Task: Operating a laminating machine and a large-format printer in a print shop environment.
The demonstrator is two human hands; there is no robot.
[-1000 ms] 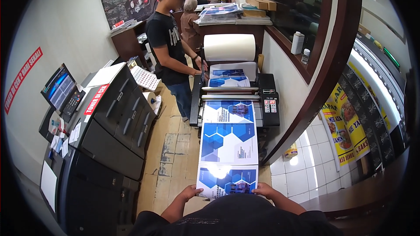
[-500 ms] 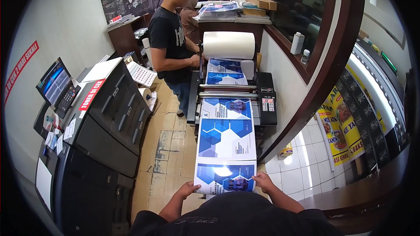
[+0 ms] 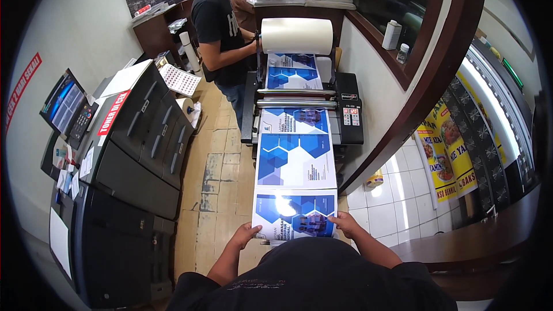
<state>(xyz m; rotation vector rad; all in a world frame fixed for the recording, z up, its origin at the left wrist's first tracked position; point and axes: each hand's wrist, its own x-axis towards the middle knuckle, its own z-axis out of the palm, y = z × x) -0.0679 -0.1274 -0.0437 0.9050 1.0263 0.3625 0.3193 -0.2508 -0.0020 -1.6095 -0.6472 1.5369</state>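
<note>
A long strip of glossy printed sheets [image 3: 296,164], blue and white with hexagon shapes, runs out of a black roll laminator [image 3: 349,99] toward my body. My left hand [image 3: 246,235] pinches the left edge of the nearest sheet, close to its corner. On the opposite edge my right hand [image 3: 347,224] grips the same sheet between thumb and fingers. Between my hands the sheet lies stretched fairly flat, with a bright glare on it. Behind the metal rollers [image 3: 296,98], more of the prints show beneath a large pale film roll [image 3: 296,35].
A co-worker [image 3: 216,29] in a dark shirt stands left of the laminator, hands near the film roll. Large dark printers [image 3: 138,167] line the left side. To the right are a wall with a dark-framed window [image 3: 397,29] and a wide-format machine with yellow banners [image 3: 446,155].
The view has tilted down a little, so the laminator and co-worker appear higher in the picture. Both my hands keep hold of the sheet's edges.
</note>
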